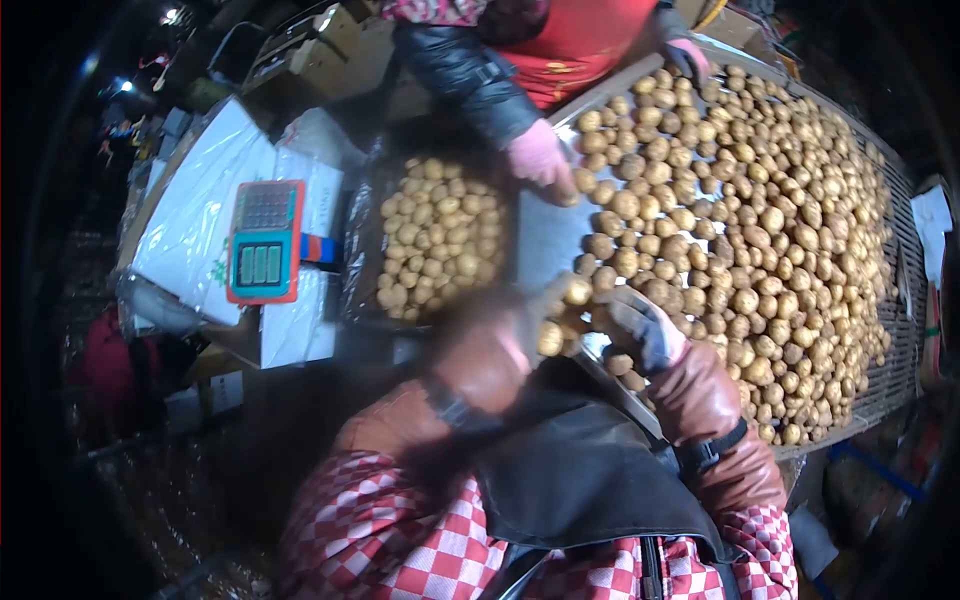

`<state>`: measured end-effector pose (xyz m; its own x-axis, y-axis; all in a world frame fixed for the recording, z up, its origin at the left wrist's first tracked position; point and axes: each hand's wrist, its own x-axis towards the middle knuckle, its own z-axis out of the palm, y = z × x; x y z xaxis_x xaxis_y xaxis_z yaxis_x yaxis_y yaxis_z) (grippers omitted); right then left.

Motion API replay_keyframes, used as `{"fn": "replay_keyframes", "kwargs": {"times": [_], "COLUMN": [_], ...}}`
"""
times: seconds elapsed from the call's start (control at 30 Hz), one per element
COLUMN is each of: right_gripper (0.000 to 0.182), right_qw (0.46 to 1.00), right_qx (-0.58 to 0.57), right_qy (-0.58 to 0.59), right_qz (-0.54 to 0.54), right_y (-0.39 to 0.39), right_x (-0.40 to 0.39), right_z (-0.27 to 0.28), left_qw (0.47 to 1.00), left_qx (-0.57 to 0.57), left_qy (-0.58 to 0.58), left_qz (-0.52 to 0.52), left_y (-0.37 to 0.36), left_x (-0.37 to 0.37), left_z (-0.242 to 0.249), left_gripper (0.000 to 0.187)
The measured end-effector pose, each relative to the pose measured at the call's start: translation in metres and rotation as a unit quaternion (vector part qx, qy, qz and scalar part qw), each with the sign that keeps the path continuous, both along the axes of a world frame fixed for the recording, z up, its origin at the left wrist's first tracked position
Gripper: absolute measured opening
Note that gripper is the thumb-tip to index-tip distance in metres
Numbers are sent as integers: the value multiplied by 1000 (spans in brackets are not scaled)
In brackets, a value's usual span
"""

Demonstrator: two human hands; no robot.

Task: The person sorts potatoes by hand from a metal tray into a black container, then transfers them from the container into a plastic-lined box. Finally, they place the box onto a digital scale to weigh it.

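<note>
A large heap of small yellow potatoes covers a sloping metal sorting table. My left hand is blurred by motion at the table's near-left edge, right beside a few potatoes; whether it grips any is unclear. My right hand, in a grey-blue glove, lies on the potatoes at the near edge with its fingers pointing left toward that same small cluster. Both my forearms wear brown sleeve covers over red-and-white checked sleeves.
A clear bag of potatoes sits left of the table beside an orange-framed digital scale on white sheeting. Across the table, a person in a red apron reaches in with pink-gloved hands. Cardboard boxes stand behind.
</note>
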<state>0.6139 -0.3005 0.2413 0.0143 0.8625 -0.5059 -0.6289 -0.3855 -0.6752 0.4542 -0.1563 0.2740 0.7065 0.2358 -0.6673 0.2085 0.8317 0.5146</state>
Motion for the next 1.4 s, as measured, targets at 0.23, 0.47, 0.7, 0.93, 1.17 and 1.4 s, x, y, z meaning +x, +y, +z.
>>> {"fn": "replay_keyframes", "kwargs": {"times": [0.23, 0.47, 0.7, 0.93, 1.17, 1.4], "right_gripper": [54, 32, 35, 39, 40, 44], "right_qw": [993, 802, 980, 947, 923, 928], "right_qx": [76, 21, -75, -160, -126, -136], "right_qy": [-37, -533, -181, -87, -281, -189], "right_qz": [80, 267, -33, -263, -232, -292], "right_y": [114, 14, -110, -155, -233, -268], "right_x": [-85, -29, -27, -12, 10, 25], "right_z": [-1, 17, -27, -16, -61, -63], "left_qw": [958, 943, 953, 555, 525, 554], "left_qx": [217, 269, 296, 750, 729, 675], "left_qy": [38, 119, -2, -18, -119, 176], "left_qz": [181, 157, -67, -360, -424, -454], "left_y": [130, 116, 97, -46, -125, -88], "left_x": [-144, -203, -76, 118, 122, 206], "left_z": [-124, -120, -146, -114, -128, -80], "left_gripper": [26, 42, 41, 39, 37, 55]}}
